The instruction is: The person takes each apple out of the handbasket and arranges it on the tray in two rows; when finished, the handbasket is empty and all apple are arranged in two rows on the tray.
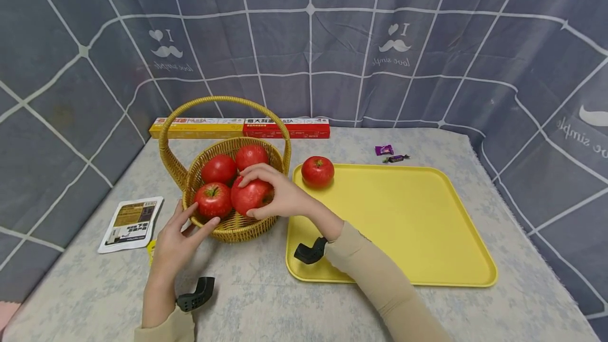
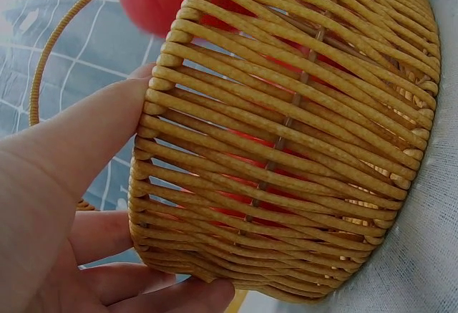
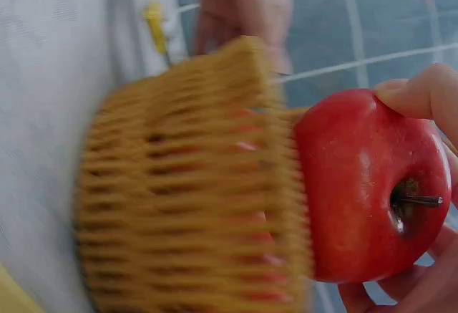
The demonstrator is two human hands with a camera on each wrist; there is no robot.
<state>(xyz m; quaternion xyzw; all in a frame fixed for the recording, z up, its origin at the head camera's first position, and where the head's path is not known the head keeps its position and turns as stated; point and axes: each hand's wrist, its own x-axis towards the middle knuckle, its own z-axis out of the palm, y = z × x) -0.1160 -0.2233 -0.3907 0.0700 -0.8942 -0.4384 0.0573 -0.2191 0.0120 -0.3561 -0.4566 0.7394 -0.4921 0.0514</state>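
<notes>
My right hand (image 1: 280,197) curls around an apple (image 1: 252,196) at the basket (image 1: 228,226) rim; my left hand (image 1: 178,236), fingers straight, steadies its wall. Next, I'd judge, lift it clear toward the tray (image 1: 404,226) beside my right hand.

"love simple" on curtain (image 1: 399,62)

basket (image 1: 237,226): woven wicker, ribbed | apple (image 3: 365,184): glossy, smooth skin | tray (image 1: 404,226): matt plastic | tablecloth (image 1: 266,300): soft cloth
</notes>
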